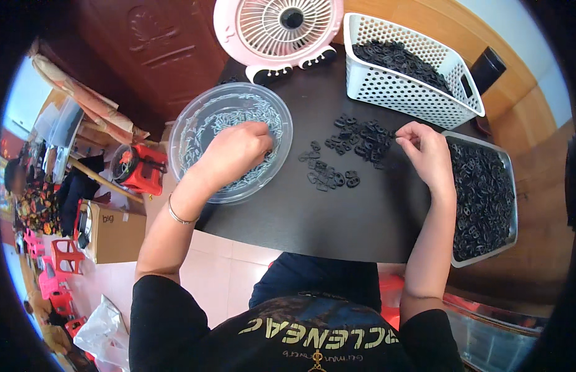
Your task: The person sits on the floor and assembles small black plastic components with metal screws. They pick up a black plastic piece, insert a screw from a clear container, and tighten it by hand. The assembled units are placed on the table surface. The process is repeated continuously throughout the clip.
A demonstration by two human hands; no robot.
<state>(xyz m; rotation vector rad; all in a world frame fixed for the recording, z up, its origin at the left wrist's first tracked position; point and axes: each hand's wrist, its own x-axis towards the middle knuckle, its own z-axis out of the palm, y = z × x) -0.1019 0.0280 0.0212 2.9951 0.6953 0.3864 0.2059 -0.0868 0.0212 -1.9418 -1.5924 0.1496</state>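
While black pieces (370,146) are lying left of the near-pinched right grip (401,137), the curled left grip (263,144) is overhanging the tub (286,130); holds unclear.

The left hand (238,149) hides some pale pieces (229,116)

With the black pile (372,141) as our landmark, we hold our curled right hand (427,152) just right of it. Left of the pile, our left hand (240,147) is over a clear tub (287,133) of small pale pieces (254,113). Behind it we see a white basket (406,102); farther right, a tray (513,204) of black pieces (480,198).
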